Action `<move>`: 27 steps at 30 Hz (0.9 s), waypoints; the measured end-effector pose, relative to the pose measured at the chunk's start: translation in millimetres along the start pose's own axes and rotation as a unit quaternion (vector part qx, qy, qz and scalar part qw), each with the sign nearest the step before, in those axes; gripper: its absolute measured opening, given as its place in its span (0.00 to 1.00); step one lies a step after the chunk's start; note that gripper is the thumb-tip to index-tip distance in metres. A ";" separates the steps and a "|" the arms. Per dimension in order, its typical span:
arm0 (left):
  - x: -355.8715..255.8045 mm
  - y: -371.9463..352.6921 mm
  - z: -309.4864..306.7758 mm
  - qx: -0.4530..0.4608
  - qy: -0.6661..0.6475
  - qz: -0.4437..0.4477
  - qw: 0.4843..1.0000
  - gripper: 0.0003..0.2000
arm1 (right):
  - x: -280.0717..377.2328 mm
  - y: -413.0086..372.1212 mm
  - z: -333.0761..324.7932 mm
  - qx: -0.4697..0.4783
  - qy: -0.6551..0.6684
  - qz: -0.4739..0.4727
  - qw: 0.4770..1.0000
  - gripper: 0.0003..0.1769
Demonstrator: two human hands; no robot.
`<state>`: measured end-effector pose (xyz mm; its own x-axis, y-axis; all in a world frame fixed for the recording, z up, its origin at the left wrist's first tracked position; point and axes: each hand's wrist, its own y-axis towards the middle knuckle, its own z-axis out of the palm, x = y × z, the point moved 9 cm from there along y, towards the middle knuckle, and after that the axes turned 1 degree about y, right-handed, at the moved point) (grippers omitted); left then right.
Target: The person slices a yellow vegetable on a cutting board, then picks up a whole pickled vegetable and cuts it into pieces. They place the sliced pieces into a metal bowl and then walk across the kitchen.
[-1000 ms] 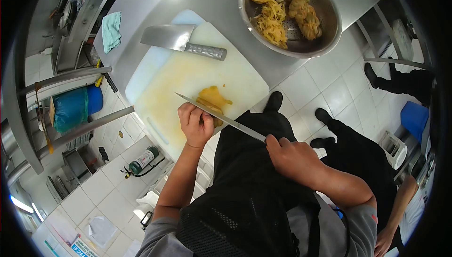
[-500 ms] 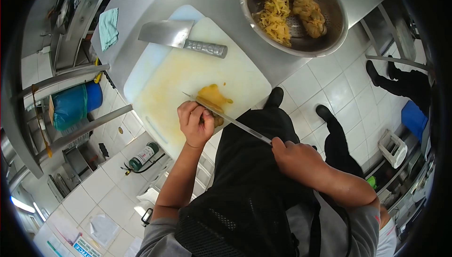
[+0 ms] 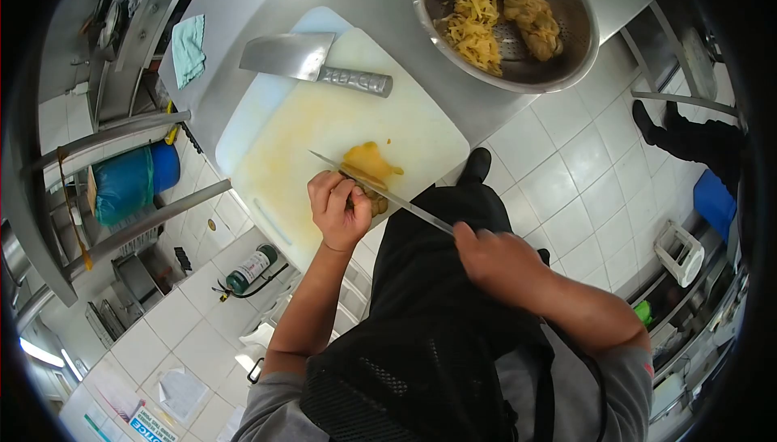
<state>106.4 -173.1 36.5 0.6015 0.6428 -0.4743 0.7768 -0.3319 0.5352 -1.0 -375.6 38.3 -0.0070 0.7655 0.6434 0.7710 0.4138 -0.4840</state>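
My left hand (image 3: 340, 211) is closed with curled fingers over a yellow-green pickled vegetable (image 3: 377, 201), which looks like pickled mustard stem, at the near edge of the white cutting board (image 3: 307, 126). In my right hand (image 3: 502, 268) is the handle of a long, narrow knife (image 3: 417, 212). Its blade slants across the board beside my left fingertips, between the held piece and some yellow slices (image 3: 368, 160). A cleaver (image 3: 303, 61) lies flat farther up the board, its grey handle pointing right.
A perforated metal bowl (image 3: 589, 57) at the upper right holds shredded and whole pickled vegetable. A green cloth (image 3: 188, 51) rests on the steel table (image 3: 243, 5) at left. Another person's dark-clad legs (image 3: 700, 146) stand at far right. A fire extinguisher (image 3: 251, 269) is below left.
My right hand has pushed the knife a little forward and left across the vegetable. My left hand stays in place. A black-clad leg on the floor at right has drawn mostly out of sight.
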 end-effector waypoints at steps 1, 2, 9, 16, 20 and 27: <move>-1.0 0.5 0.1 0.008 0.004 -0.001 1.000 0.10 | 2.3 16.4 3.9 0.000 0.013 -0.010 1.000 0.15; -1.7 0.8 0.2 0.016 0.009 -0.001 1.000 0.11 | 4.7 24.5 6.0 0.000 0.025 -0.019 0.999 0.15; 1.1 -0.8 -0.5 -0.003 0.002 -0.004 1.000 0.09 | -9.4 -21.2 2.4 0.021 -0.018 0.032 0.999 0.10; -1.9 1.0 -0.8 -0.002 0.009 0.002 1.000 0.09 | -4.8 20.0 11.0 -0.016 0.017 0.003 1.000 0.10; -0.9 1.2 -0.4 -0.007 0.010 0.000 1.000 0.09 | -16.6 1.4 10.8 0.004 0.007 0.031 0.999 0.07; -8.3 13.7 -4.0 0.024 0.021 -0.018 0.999 0.10 | -7.8 25.6 1.5 0.013 0.038 0.014 0.999 0.08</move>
<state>111.2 -180.3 50.5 0.5653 0.6833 -0.4621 0.8063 -0.3395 0.4843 17.8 -370.2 20.0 0.0637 0.7385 0.6712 0.7536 0.4054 -0.5175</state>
